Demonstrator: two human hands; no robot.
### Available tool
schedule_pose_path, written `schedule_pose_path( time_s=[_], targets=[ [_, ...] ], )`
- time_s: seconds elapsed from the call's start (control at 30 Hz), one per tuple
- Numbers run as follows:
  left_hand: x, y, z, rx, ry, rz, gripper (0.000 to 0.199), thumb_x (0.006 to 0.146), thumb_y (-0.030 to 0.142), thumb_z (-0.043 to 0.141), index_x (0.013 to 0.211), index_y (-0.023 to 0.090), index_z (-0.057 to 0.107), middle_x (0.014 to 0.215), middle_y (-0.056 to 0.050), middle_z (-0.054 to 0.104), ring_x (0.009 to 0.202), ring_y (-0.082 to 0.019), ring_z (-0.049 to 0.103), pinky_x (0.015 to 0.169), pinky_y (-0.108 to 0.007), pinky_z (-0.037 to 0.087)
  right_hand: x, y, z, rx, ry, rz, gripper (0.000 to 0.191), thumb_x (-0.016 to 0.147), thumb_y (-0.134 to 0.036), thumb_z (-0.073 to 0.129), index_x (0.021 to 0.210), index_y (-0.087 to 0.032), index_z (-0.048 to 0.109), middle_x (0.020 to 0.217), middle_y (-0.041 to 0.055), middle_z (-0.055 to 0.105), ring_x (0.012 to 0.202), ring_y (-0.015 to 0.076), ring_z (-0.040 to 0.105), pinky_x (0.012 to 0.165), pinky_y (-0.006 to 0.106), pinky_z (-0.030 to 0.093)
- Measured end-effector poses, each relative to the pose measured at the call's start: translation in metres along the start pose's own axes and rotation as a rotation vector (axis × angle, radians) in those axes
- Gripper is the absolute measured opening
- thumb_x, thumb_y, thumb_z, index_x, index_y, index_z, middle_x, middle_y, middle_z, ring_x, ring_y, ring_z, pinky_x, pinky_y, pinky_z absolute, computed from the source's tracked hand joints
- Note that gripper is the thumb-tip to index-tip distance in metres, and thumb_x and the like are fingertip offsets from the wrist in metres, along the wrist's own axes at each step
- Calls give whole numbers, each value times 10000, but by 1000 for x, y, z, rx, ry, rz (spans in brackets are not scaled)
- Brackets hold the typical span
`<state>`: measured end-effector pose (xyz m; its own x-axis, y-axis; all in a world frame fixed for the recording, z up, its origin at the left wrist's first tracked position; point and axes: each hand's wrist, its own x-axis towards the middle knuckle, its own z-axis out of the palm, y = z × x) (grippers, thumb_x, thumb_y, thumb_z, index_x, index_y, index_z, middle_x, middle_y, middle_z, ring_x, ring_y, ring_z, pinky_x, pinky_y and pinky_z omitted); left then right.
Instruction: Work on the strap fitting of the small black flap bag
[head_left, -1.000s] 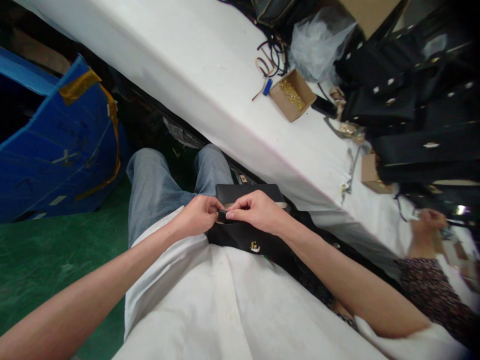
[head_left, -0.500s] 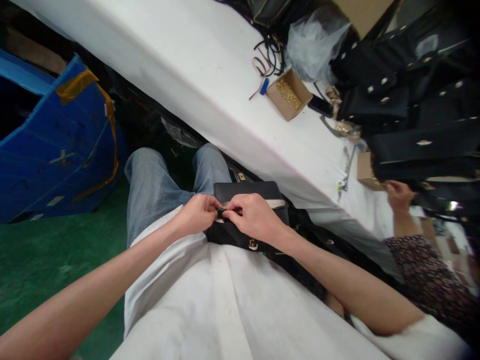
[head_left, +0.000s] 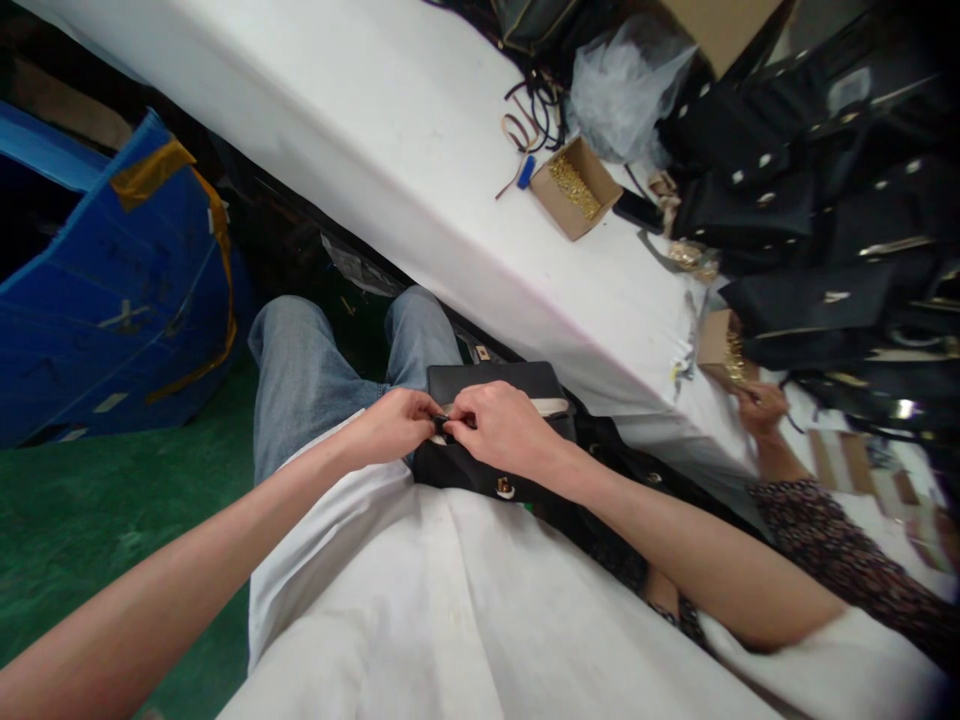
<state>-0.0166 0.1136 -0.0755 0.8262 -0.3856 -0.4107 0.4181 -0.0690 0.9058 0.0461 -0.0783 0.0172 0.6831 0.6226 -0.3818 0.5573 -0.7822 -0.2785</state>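
A black bag (head_left: 495, 375) rests on my lap, with a light strip across it and a small gold-coloured fitting (head_left: 505, 487) on the side near my shirt. My left hand (head_left: 405, 420) pinches a small black piece (head_left: 441, 424) at the bag's left part. Right beside it, my right hand (head_left: 491, 420) has its fingers closed on the same small black piece. The fingertips of both hands nearly touch. What exactly the piece is, and how it joins the bag, is too small and covered to tell.
A white-covered table (head_left: 450, 200) runs diagonally ahead. On it are a carton of gold-coloured pieces (head_left: 574, 190), a plastic bag (head_left: 626, 90) and many black bags (head_left: 810, 300). Another person's hand (head_left: 761, 410) is at a second carton (head_left: 716, 345). A blue box (head_left: 112, 290) stands at the left.
My hands have barely moved, the right one shifting slightly. At the right, the other person's hand has moved left and the second carton has shifted and turned. A black bag there has also moved.
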Motion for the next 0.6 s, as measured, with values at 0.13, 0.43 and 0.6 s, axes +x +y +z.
schedule_pose_path(
  time_s=[0.13, 0.43, 0.6],
  targets=[
    [-2, 6, -1, 68, 22, -9, 396, 730, 196, 573, 1031, 136, 823, 831, -27, 746, 754, -182, 619, 637, -298, 404, 1, -3, -3, -15, -14, 22, 123, 933, -288, 770, 836, -264, 842, 881, 38, 836, 834, 254, 754, 662, 367, 397],
    [0, 9, 7, 195, 54, 39, 296, 796, 176, 568, 977, 141, 800, 699, 13, 675, 639, -138, 536, 558, -285, 328, -1, -8, -7, 3, -49, 81, 141, 900, -287, 730, 826, -254, 845, 856, 33, 833, 837, 242, 753, 680, 349, 393],
    [-7, 21, 10, 232, 134, 37, 278, 821, 111, 544, 945, 139, 792, 678, 13, 665, 638, -130, 539, 569, -268, 328, -1, -5, -2, 79, -24, 122, 125, 869, -275, 730, 844, -253, 851, 856, 21, 830, 812, 209, 739, 703, 331, 427]
  ],
)
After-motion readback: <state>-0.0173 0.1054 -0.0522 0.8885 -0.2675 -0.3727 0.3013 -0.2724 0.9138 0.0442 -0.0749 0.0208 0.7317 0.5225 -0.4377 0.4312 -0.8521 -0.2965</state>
